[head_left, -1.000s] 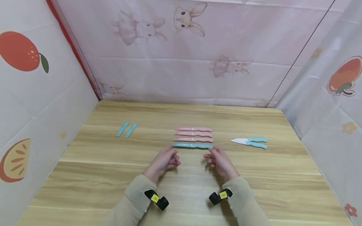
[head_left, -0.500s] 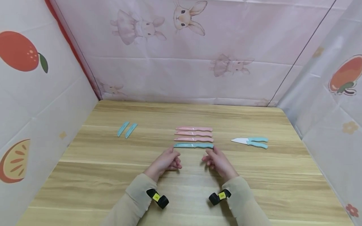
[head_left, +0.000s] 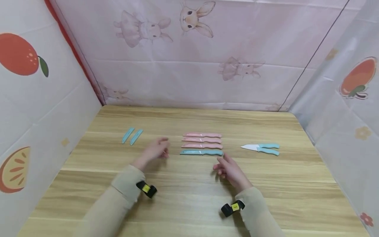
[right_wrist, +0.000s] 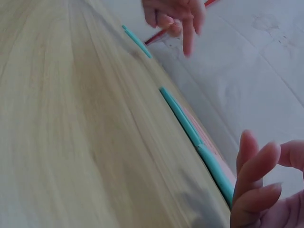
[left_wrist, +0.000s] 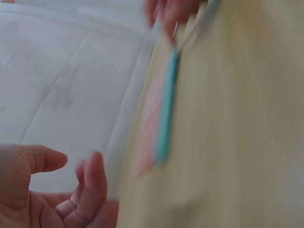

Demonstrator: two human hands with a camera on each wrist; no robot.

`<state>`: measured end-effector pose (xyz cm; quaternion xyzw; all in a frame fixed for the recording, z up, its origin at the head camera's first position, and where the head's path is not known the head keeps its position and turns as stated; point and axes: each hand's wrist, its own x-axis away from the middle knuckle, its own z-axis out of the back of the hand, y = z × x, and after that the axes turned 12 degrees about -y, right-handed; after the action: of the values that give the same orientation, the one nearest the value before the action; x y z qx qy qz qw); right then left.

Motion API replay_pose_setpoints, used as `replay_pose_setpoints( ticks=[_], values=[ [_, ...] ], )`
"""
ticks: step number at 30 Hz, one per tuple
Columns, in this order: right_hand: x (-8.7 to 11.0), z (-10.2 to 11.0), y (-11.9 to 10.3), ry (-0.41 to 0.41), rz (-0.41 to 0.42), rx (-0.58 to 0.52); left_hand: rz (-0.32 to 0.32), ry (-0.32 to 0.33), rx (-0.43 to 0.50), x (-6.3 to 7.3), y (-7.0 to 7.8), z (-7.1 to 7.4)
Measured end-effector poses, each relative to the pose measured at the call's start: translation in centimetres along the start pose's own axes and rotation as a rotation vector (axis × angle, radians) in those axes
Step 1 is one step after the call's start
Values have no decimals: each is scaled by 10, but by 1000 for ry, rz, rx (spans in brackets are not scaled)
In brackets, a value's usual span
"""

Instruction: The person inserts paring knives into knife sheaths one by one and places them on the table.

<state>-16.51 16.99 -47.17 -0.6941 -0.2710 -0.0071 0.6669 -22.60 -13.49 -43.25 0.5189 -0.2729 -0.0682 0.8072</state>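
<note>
A blue paring knife in a blue sheath (head_left: 201,152) lies flat on the table, nearest me in a row with three sheathed pink knives (head_left: 202,140). My right hand (head_left: 233,171) has its fingertips right by the end of the blue handle, fingers loosely bent and holding nothing. To the left of the row, my left hand (head_left: 152,152) is over the table with thumb and fingers apart, nothing between them. Beyond it lie two loose blue blade sheaths (head_left: 132,136), side by side. The left wrist view, blurred, shows the blue knife (left_wrist: 166,109) past the left fingers.
Two unsheathed knives with blue handles (head_left: 268,148) and white blades lie at the right, their tips together pointing left. The wooden table (head_left: 189,204) is bounded by printed cloth walls at the back and both sides.
My left hand has left the tip of the sheathed blue knife and moved left and away from me, towards the loose sheaths. My right hand stays near the handle end.
</note>
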Motion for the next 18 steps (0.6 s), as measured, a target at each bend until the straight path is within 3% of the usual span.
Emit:
replay_pose_setpoints(
  ticks=[3, 5, 9, 13, 18],
  values=[
    [4, 5, -1, 5, 4, -3, 38, 142, -249, 2, -3, 48],
    [7, 8, -1, 12, 6, -2, 128, 249, -412, 2, -13, 77],
    [10, 13, -2, 16, 15, 8, 283, 375, -548, 0, -43, 118],
    [12, 18, -3, 36, 29, 19, 350, 404, -582, -1, -66, 136],
    [16, 26, -3, 64, 46, 31, 355, 422, -630, -4, -77, 140]
  ],
)
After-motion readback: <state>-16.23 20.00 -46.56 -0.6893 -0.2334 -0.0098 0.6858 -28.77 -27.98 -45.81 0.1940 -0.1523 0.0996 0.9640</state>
